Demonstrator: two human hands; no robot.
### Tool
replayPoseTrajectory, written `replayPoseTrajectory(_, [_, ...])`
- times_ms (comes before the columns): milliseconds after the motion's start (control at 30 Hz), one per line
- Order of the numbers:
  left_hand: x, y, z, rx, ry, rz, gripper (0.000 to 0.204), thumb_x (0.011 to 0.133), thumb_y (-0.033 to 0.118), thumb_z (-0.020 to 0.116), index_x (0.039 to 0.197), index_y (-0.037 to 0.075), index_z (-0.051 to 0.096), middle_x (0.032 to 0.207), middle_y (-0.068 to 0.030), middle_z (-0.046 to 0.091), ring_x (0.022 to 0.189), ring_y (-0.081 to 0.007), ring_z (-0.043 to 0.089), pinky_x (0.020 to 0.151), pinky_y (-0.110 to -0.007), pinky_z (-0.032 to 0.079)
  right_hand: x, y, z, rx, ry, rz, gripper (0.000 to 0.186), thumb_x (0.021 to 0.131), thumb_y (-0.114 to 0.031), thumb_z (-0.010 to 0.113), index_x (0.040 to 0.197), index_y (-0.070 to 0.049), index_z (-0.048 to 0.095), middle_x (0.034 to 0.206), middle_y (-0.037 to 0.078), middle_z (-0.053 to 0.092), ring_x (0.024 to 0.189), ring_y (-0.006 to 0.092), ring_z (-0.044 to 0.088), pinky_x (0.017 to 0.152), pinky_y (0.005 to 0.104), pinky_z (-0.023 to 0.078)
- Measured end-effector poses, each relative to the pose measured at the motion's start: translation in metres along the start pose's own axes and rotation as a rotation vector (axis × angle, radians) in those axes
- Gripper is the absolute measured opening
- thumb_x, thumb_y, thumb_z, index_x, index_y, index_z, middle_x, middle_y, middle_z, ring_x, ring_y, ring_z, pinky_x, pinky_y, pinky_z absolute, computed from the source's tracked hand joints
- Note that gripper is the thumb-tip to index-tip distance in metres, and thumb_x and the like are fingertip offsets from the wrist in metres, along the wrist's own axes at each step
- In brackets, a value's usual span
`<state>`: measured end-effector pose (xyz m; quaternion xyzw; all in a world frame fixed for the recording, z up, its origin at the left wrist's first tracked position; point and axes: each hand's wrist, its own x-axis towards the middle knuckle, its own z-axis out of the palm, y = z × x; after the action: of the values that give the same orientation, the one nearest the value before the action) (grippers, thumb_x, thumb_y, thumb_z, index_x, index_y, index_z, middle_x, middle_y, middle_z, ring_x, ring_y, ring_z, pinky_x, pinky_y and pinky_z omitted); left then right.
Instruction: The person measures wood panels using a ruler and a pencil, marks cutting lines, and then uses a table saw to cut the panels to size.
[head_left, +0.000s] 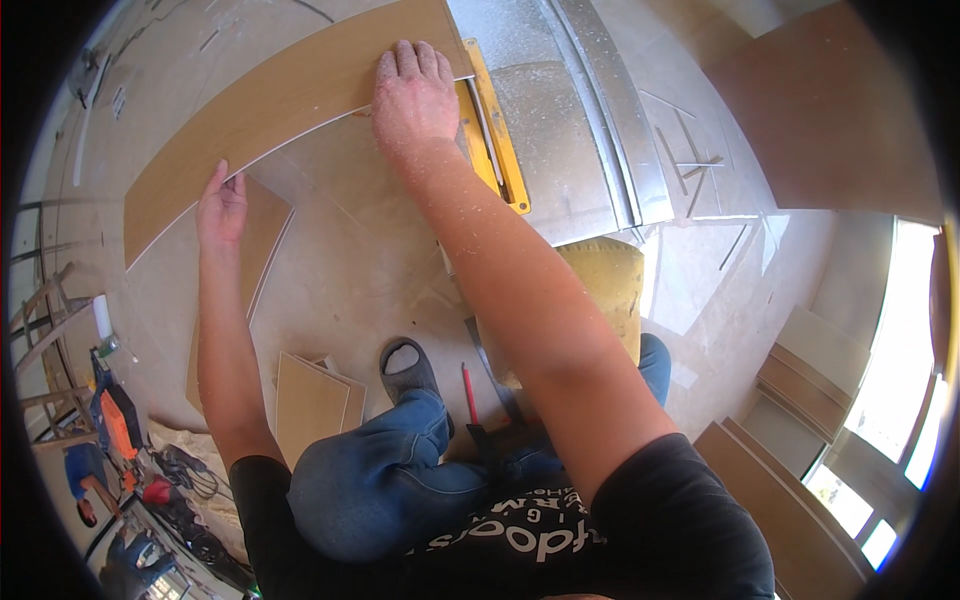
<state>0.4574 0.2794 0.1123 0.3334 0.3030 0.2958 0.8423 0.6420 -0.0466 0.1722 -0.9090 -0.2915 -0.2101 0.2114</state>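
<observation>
Grips the near edge of a long, flat, light-brown wooden board (285, 95) with the left hand (222, 212); lays the right hand (416, 100) on top with straight fingers, cannot tell if gripping; points it longways from lower left to upper right, right end by a long yellow frame (497, 120) on a dusty silver metal table (570, 135)
</observation>
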Motion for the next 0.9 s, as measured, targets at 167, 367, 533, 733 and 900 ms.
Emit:
replayPoseTrajectory(167, [-0.005, -0.004, 0.003, 0.003, -0.006, 0.006, 0.028, 0.097, -0.002, 0.073, 0.123, 0.006, 0.068, 0.120, -0.0076, 0.072, 0.113, -0.0199, 0.068, 0.097, -0.033, 0.058, -0.002, 0.000, 0.000, -0.012, -0.003, 0.000, 0.041, 0.094, -0.017, 0.063, 0.133, -0.003, 0.064, 0.145, 0.013, 0.060, 0.143, 0.0325, 0.049, 0.123, 0.0440, 0.034])
replayPoseTrajectory(367, [-0.005, 0.000, 0.003, 0.004, -0.019, 0.013, 0.031, 0.097, -0.003, 0.072, 0.126, 0.005, 0.066, 0.123, -0.0086, 0.071, 0.116, -0.0209, 0.067, 0.099, -0.033, 0.059, -0.001, 0.000, 0.001, 0.002, 0.030, 0.001, 0.040, 0.095, -0.016, 0.061, 0.132, -0.003, 0.065, 0.143, 0.014, 0.060, 0.143, 0.0326, 0.049, 0.123, 0.0439, 0.034])
replayPoseTrajectory(533, [-0.010, -0.002, 0.007, 0.000, -0.004, 0.029, 0.033, 0.097, -0.004, 0.071, 0.128, 0.005, 0.065, 0.125, -0.0092, 0.071, 0.117, -0.0214, 0.067, 0.101, -0.034, 0.058, -0.002, -0.001, -0.004, 0.014, 0.002, -0.010, 0.038, 0.094, -0.015, 0.062, 0.130, -0.002, 0.065, 0.140, 0.014, 0.061, 0.141, 0.0326, 0.050, 0.122, 0.0438, 0.035])
replayPoseTrajectory(733, [-0.018, -0.004, 0.015, -0.009, -0.011, 0.038, 0.032, 0.097, -0.004, 0.071, 0.128, 0.003, 0.064, 0.124, -0.0098, 0.070, 0.117, -0.0215, 0.067, 0.104, -0.034, 0.058, -0.002, 0.000, -0.005, -0.021, -0.010, -0.012, 0.038, 0.093, -0.014, 0.062, 0.129, -0.002, 0.065, 0.140, 0.014, 0.061, 0.141, 0.0330, 0.050, 0.121, 0.0438, 0.036])
replayPoseTrajectory(900, [-0.017, 0.001, 0.013, -0.007, -0.003, 0.034, 0.035, 0.097, -0.004, 0.071, 0.130, 0.005, 0.064, 0.128, -0.0090, 0.070, 0.120, -0.0221, 0.065, 0.104, -0.035, 0.057, -0.001, -0.002, -0.005, -0.006, 0.007, -0.007, 0.037, 0.093, -0.013, 0.061, 0.128, -0.002, 0.065, 0.139, 0.014, 0.061, 0.140, 0.0327, 0.050, 0.121, 0.0436, 0.036])
